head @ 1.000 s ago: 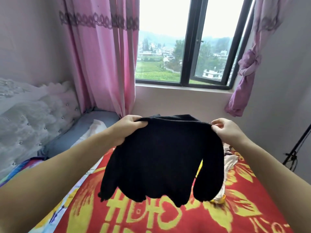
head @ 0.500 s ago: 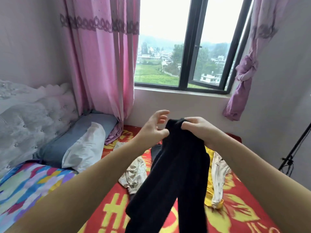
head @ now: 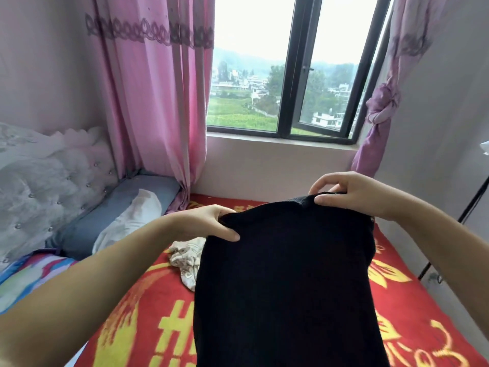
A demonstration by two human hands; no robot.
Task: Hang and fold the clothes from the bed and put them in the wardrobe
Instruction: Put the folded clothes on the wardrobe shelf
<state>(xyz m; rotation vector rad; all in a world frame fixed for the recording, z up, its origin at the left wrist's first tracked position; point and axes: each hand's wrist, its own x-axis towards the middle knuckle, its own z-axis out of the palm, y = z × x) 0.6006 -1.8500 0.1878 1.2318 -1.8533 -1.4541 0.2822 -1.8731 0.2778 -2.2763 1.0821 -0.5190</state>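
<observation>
A black knitted sweater (head: 285, 282) hangs in front of me over the red and yellow bedspread (head: 148, 321). My left hand (head: 209, 223) grips its upper left edge, thumb on the front of the fabric. My right hand (head: 352, 193) pinches the top edge at the upper right, higher than the left. The sweater looks folded lengthwise and drops out of the bottom of the view. A crumpled cream patterned garment (head: 185, 256) lies on the bed to the sweater's left, partly hidden by it.
A blue pillow (head: 111, 215) with a white cloth (head: 129, 223) on it lies by the tufted headboard (head: 45, 186) at left. Pink curtains (head: 156, 96) flank the window (head: 285, 75). A black tripod leg (head: 449, 234) stands at the bed's right edge.
The sweater went from spread wide between both hands to gathered lengthwise. My hands then moved apart again, the left taking the upper left edge and the right staying on the top.
</observation>
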